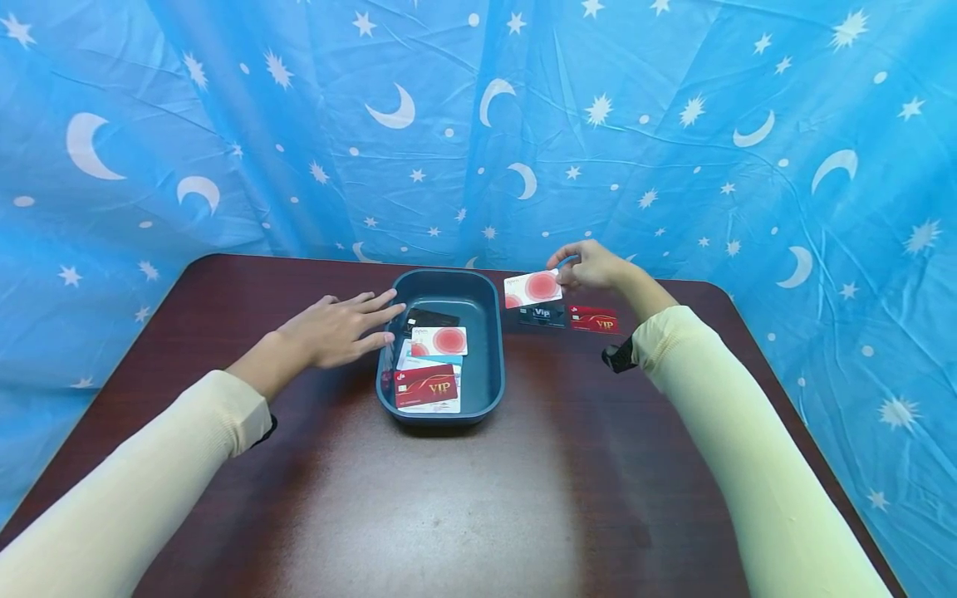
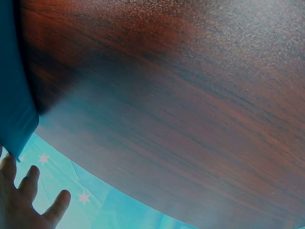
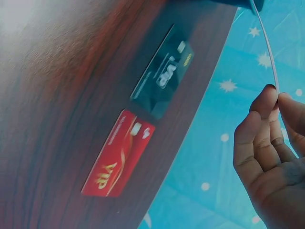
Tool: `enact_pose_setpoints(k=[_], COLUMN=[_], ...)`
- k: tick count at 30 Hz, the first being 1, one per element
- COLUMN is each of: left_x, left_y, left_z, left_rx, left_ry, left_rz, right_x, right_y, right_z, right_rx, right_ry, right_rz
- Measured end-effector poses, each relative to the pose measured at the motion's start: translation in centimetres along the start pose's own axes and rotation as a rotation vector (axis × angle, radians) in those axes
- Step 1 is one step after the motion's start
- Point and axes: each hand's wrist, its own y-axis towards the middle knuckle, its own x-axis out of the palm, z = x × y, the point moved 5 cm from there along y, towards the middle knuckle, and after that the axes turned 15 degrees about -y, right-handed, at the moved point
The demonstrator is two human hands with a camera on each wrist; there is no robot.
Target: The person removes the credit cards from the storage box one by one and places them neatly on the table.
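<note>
My right hand (image 1: pixel 591 264) pinches a white card with red circles (image 1: pixel 532 288) at its right edge, between thumb and fingertips. In the right wrist view that card appears edge-on as a thin white strip (image 3: pixel 269 47). Below it on the table lie a black VIP card (image 1: pixel 542 315) and a red VIP card (image 1: pixel 594 320), side by side. My left hand (image 1: pixel 336 328) has its fingers spread and straight, fingertips at the left rim of a dark blue tub (image 1: pixel 491 399). Inside the tub are another white card with red circles (image 1: pixel 439 341), a red VIP card (image 1: pixel 426 385), a dark card (image 1: pixel 434 321) and partly covered pale cards.
The dark brown wooden table (image 1: pixel 478 507) has rounded far corners. A blue curtain (image 1: pixel 449 166) with white moons and stars hangs right behind its far edge and along both sides.
</note>
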Motion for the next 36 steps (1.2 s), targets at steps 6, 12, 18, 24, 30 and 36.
enact_pose_setpoints(k=[6,12,18,24,30,36], left_x=[0.0,-0.1,-0.1,-0.1,-0.1,-0.1], left_y=[-0.1,-0.1,-0.2,-0.1,0.0,0.0], left_z=[-0.1,0.0,0.1,0.1,0.1,0.1], left_rx=[0.005,0.006,0.006,0.007,0.005,0.0], left_ry=[0.0,0.0,0.0,0.004,0.003,0.001], left_rz=[-0.002,-0.002,-0.001,0.001,0.002,-0.003], right_x=[0.4,0.8,1.5,2.6,3.3,3.9], right_y=[-0.3,-0.9,-1.3,-1.2,-1.1,-1.1], right_z=[1.7,2.8,3.5,4.8,5.6,6.1], right_rx=[0.054,0.053,0.01,0.035,0.049,0.072], right_ry=[0.026,0.016,-0.047,-0.037,-0.062,-0.068], right_rz=[-0.022,-0.047,-0.081,-0.118,-0.137,-0.152])
